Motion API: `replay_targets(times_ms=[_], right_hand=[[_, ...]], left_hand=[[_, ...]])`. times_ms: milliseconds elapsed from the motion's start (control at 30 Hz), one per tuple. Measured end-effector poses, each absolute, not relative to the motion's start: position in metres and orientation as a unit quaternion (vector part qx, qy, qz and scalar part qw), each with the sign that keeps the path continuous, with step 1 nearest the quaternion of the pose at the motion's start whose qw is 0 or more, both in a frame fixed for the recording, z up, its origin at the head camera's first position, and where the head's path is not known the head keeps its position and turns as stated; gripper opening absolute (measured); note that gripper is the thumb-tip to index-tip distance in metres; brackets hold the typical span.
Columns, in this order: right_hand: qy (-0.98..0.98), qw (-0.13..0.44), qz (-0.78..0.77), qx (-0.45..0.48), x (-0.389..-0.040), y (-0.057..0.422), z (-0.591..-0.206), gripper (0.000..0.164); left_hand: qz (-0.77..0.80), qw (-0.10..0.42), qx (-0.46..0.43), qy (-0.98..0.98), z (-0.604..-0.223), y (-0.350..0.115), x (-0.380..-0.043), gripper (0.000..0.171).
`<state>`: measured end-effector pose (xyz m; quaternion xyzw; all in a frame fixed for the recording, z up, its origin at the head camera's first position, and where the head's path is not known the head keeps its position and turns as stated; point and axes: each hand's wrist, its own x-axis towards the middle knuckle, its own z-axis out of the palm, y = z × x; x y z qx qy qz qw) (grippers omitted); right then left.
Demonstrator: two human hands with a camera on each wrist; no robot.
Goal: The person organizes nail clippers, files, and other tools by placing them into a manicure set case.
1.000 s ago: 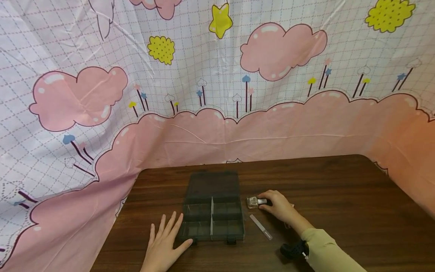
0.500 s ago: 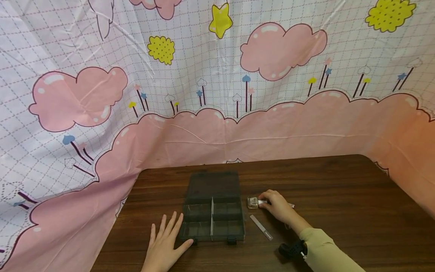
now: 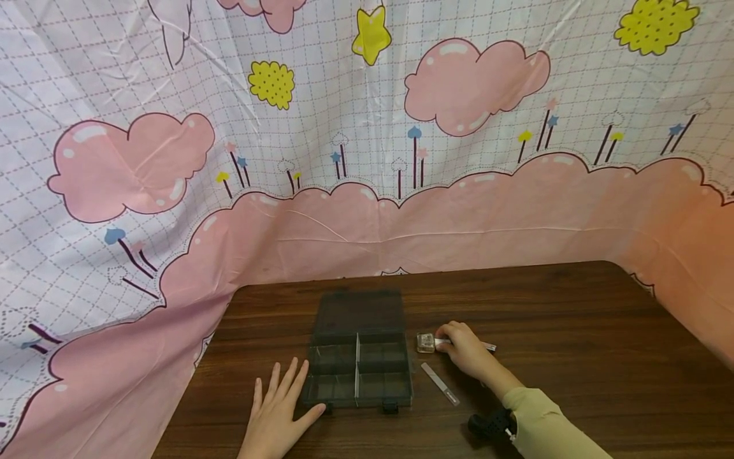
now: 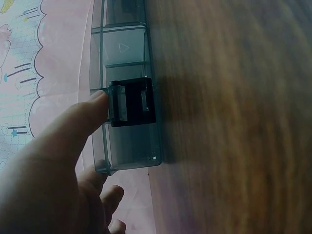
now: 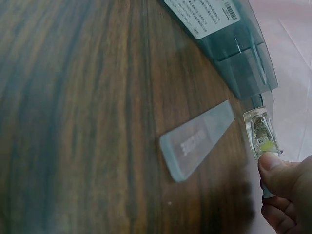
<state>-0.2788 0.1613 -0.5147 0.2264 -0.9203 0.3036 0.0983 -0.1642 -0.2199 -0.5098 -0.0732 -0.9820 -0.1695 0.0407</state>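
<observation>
My right hand pinches a small clear glass bottle, which looks like nail polish, by its pale cap end. The bottle points left, towards a dark translucent compartment box. In the right wrist view, thumb and fingers close on the bottle, and a yellowish patch shows through its glass. I cannot tell whether it touches the table. Fingers spread, my left hand rests against the box's left side. Its thumb touches the rim by a black latch. The box's lid lies back, and its dividers show.
A clear flat nail file lies between the box and my right forearm. A slim pale item pokes out behind the right hand, mostly hidden. The brown wooden table meets a printed curtain at the back.
The bottle has turned slightly in my right fingers, and less of its cap shows. More of the pale item behind that hand is visible. My left hand has stayed put.
</observation>
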Motion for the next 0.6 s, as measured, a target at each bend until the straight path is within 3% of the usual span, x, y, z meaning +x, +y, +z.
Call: replay_targets(times_ms=[600], right_hand=[[-0.885, 0.101, 0.367, 0.267, -0.249, 0.133, -0.471, 0.012]], left_hand=[[-0.172, 0.04, -0.073, -0.982, -0.51, -0.217, -0.164, 0.086]])
